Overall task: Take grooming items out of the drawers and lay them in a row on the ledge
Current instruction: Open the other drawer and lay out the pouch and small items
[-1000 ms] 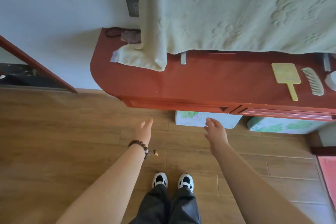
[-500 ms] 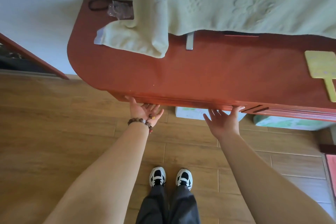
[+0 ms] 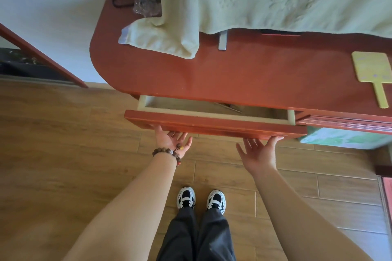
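A red wooden ledge (image 3: 244, 74) runs across the view. Its left drawer (image 3: 212, 124) is pulled partly out, showing a pale inner rim and a thin dark metal item (image 3: 228, 107) lying inside. My left hand (image 3: 171, 141) is palm up with its fingers hooked under the drawer front's left part. My right hand (image 3: 259, 150) is also palm up, its fingertips under the front's right end. A yellow hand mirror (image 3: 374, 74) lies on the ledge at the far right.
A pale green towel (image 3: 265, 2) hangs over the back of the ledge, one corner folded on the top. A dark bead string (image 3: 119, 1) and clear wrapper sit at the back left. A second drawer (image 3: 347, 123) is shut. Boxes (image 3: 339, 139) stand below.
Both hands rose from mid-air to the drawer front's underside, and the left drawer has slid out toward me. The view has moved closer to the ledge.
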